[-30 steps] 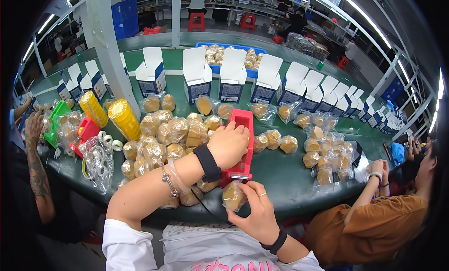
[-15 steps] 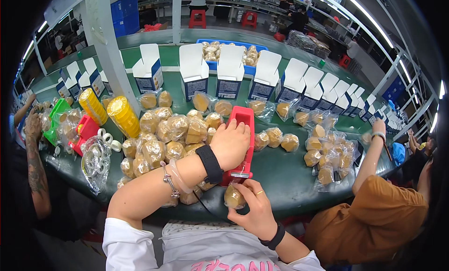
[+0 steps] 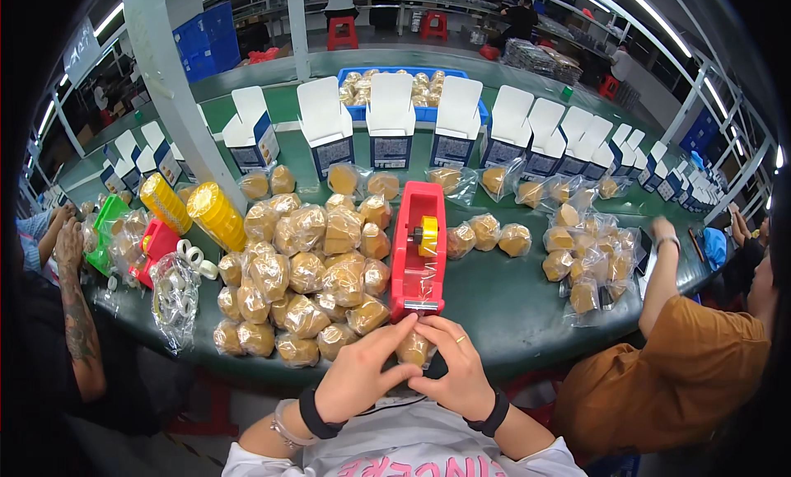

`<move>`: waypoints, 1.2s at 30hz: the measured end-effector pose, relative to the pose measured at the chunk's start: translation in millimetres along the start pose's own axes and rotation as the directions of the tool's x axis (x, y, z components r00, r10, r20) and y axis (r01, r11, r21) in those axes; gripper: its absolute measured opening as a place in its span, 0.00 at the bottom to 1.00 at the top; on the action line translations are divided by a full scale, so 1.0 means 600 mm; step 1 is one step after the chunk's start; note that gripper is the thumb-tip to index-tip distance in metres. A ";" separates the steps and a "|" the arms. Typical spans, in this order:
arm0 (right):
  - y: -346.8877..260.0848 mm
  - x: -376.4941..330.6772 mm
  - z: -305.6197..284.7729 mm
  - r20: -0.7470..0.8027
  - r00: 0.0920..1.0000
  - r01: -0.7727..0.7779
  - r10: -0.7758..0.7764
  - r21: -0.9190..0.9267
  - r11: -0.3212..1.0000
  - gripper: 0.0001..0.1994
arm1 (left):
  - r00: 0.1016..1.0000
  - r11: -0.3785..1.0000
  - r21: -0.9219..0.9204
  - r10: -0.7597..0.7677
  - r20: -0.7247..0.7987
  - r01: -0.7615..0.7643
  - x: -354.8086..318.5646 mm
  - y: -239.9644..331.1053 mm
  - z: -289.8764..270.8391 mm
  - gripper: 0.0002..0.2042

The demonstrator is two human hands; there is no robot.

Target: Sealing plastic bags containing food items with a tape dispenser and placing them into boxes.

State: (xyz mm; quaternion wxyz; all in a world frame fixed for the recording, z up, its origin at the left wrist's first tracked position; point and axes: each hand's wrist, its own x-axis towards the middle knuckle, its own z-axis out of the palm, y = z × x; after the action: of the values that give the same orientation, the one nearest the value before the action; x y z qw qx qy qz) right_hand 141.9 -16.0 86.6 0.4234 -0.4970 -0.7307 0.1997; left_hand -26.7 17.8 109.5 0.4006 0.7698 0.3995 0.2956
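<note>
A red tape dispenser [image 3: 404, 259] with a yellow-cored roll stands in front of me on the green worktable [image 3: 494, 329]. Just below its metal cutting edge, both my hands meet around a tan, faceted object in a clear plastic bag [image 3: 414, 349]. My left hand [image 3: 360, 374] has its fingertips closed on the upper part of the bag, near the cutter. The fingers of my right hand [image 3: 458, 368] grip the same bagged object from the other side. Whether a strip of tape lies under the fingertips is hidden.
A pile of bagged tan objects [image 3: 306, 271] lies left of the dispenser, another heap [image 3: 593, 259] to the right. Behind them stand open white-and-blue boxes [image 3: 391, 147] and a blue crate [image 3: 486, 113]. Yellow tape rolls [image 3: 216, 217] stand left. Co-workers sit on both sides.
My left hand has come back from over the dispenser to the bagged object at its front. My right hand still holds that object, now close under the cutter.
</note>
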 end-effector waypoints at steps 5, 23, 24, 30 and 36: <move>0.011 -0.003 0.027 -0.047 0.996 0.066 -0.070 -0.069 0.995 0.30 | 0.928 0.754 -0.630 -0.347 -0.137 0.189 -0.009 -0.034 0.034 0.23; -0.004 0.029 0.064 -0.025 0.997 0.062 -0.078 -0.394 0.917 0.33 | 0.948 0.669 -0.738 -0.284 -0.144 0.089 0.011 -0.083 0.054 0.26; -0.001 0.029 0.069 -0.032 0.997 0.052 -0.070 -0.384 0.922 0.32 | 0.942 0.664 -0.744 -0.295 -0.163 0.079 0.007 -0.088 0.057 0.26; 0.009 0.030 0.100 -0.072 0.997 -0.032 0.016 -0.233 0.972 0.30 | 0.926 0.731 -0.671 -0.329 -0.184 0.126 -0.019 -0.114 0.057 0.26; 0.006 -0.004 0.080 0.039 0.998 0.052 -0.048 -0.122 0.991 0.29 | 0.974 0.962 -0.274 -0.071 -0.217 0.009 -0.044 -0.084 0.027 0.33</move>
State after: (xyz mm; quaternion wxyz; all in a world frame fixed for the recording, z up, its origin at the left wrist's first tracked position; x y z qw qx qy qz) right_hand 105.0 -10.1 55.8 0.3835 -0.4999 -0.7614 0.1524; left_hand -46.6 7.7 54.7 0.4603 0.6611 0.4135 0.4243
